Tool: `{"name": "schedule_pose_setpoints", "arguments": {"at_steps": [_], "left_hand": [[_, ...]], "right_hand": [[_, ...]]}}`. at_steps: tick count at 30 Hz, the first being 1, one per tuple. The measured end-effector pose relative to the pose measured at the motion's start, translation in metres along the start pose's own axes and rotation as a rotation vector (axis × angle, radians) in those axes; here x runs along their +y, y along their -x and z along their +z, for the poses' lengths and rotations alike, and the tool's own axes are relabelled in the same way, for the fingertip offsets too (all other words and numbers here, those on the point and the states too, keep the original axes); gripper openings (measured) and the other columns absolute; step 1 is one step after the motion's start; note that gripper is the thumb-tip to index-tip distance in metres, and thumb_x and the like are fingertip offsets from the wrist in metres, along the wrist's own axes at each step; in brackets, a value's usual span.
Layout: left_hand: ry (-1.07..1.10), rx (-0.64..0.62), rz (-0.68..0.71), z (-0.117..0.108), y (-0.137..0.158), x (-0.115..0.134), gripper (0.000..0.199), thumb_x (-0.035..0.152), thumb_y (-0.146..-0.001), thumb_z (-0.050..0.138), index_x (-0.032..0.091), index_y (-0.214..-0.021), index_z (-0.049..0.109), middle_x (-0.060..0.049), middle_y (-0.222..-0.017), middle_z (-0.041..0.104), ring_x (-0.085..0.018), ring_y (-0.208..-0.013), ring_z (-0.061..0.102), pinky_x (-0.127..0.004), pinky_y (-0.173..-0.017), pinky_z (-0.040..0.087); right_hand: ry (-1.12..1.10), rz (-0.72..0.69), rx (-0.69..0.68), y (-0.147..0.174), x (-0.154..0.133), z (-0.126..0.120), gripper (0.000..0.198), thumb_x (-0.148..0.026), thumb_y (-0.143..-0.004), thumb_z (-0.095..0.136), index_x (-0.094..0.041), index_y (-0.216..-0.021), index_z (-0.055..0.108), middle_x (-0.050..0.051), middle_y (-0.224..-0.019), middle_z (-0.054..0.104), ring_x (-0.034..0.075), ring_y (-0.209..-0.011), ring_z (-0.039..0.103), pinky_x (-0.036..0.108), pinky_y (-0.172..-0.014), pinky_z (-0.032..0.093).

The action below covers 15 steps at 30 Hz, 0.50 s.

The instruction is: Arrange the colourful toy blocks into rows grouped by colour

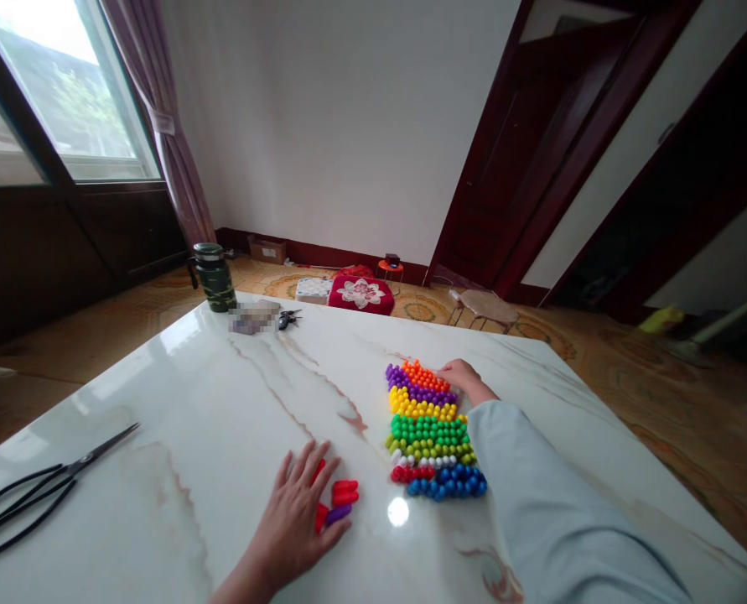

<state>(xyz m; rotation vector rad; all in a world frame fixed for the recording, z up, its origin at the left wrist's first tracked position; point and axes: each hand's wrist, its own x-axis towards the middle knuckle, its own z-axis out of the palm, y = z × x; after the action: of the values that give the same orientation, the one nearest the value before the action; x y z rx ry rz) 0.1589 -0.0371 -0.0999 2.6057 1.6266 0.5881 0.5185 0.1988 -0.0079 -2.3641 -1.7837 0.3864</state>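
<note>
My left hand (pixel 294 510) lies with its fingers spread over a few smooth plastic pieces on the near part of the table. Red pieces (pixel 345 492) and a purple piece (pixel 339 513) show beside and beneath its fingers. To the right, rows of beaded plastic pieces are lined up by colour: orange beads (pixel 424 375), purple, yellow beads (pixel 420 405), green beads (pixel 428 430), olive, white, red and blue beads (pixel 452 483). At the far end of these rows my right hand (pixel 462 375) has its fingers drawn together, tips against the orange beads. Whatever they pinch is hidden.
Long-handled black scissors (pixel 64 478) lie at the left of the white marble-patterned table (pixel 222 428). Along its far edge stand a dark green flask (pixel 215 277), a blurred-out item (pixel 253 317) and a small black tool (pixel 289 319). Stools (pixel 487 309) are on the floor beyond.
</note>
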Motion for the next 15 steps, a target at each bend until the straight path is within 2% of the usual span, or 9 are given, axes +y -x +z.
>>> {"name": "schedule_pose_setpoints", "arguments": {"at_steps": [6,15], "left_hand": [[-0.010,0.007,0.001,0.0012,0.0009,-0.0003,0.071,0.060,-0.085,0.054,0.030,-0.147,0.038,-0.007,-0.158,0.032,-0.034,-0.143,0.030,-0.057,-0.116,0.025],[-0.005,0.007,-0.004,0.0003,0.0002,0.0001,0.071,0.059,-0.084,0.056,0.030,-0.146,0.040,-0.007,-0.157,0.033,-0.035,-0.142,0.032,-0.057,-0.116,0.025]], "right_hand": [[0.014,0.019,-0.065,-0.0004,0.0000,0.0021,0.029,-0.049,-0.073,0.071,-0.022,-0.083,0.075,0.007,-0.088,0.074,0.022,-0.087,0.069,0.029,-0.078,0.049],[0.029,0.040,-0.091,-0.0048,0.0013,0.0092,0.027,-0.047,-0.073,0.070,-0.023,-0.086,0.075,0.006,-0.094,0.074,0.023,-0.090,0.069,0.031,-0.082,0.048]]}}
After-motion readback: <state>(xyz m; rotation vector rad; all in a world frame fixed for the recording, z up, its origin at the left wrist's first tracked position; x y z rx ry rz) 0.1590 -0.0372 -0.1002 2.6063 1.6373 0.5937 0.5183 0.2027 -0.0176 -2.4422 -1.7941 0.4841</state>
